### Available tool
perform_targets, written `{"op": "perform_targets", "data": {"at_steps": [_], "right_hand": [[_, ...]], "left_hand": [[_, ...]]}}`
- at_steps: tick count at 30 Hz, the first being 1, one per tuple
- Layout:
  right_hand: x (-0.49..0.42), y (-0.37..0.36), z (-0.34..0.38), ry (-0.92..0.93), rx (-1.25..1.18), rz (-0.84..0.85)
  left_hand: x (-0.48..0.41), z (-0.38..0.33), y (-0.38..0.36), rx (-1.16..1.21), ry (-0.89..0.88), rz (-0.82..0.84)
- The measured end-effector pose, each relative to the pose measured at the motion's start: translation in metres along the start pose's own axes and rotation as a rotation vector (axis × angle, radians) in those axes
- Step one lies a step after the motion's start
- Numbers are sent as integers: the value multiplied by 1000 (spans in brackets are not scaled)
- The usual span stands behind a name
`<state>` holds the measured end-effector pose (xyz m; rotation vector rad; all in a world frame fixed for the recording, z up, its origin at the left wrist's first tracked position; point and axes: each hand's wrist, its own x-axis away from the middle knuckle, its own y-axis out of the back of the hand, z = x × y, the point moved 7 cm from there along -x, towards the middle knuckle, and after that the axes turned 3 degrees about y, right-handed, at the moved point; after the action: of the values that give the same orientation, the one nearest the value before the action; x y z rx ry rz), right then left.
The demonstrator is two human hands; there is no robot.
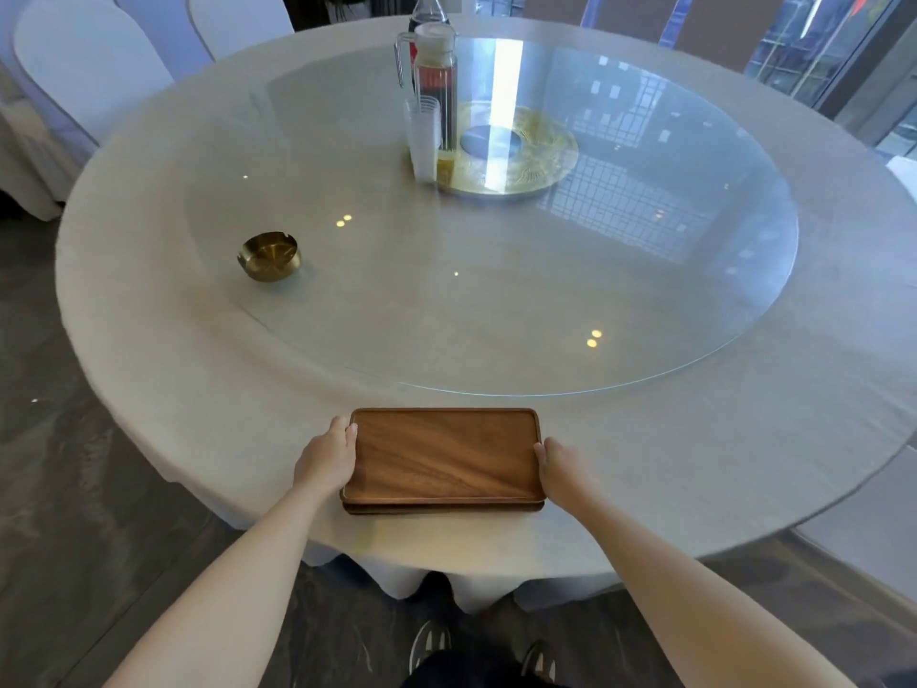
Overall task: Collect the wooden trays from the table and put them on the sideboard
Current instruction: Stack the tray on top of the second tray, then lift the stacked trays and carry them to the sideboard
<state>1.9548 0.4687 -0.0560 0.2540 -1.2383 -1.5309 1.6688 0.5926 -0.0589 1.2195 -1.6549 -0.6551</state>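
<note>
Head view: stack of rectangular brown wooden trays lies on the near edge of the round table draped in white cloth. Left hand clasps the stack's left short edge, thumb over the rim; right hand clasps the right short edge. Round brass ashtray sits well apart on the glass turntable, with a glass pitcher near its centre.

Two stacked wooden trays lie at the near edge of the round cloth-covered surface, the left hand and right hand gripping their short ends, a brass ashtray farther left.
</note>
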Motion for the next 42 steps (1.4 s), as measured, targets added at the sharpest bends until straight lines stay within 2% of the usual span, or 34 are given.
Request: {"op": "perform_targets", "data": {"at_steps": [10, 17, 20, 25, 31, 38, 42], "right_hand": [[3, -9, 4, -21, 165, 14], [5, -7, 3, -20, 195, -4], [6, -5, 0, -66, 80, -15], [7, -6, -9, -228, -288, -61], [6, -16, -5, -248, -308, 15], [9, -25, -10, -237, -402, 33], [20, -26, -19, -256, -556, 9]], "left_hand": [[-4, 9, -11, -20, -5, 68], [-2, 10, -13, 61, -23, 104], [1, 13, -18, 74, 15, 164], [0, 17, -23, 58, 86, 229], [3, 20, -29, 282, 170, 355], [10, 16, -30, 307, 136, 315], [10, 0, -30, 335, 108, 318]]}}
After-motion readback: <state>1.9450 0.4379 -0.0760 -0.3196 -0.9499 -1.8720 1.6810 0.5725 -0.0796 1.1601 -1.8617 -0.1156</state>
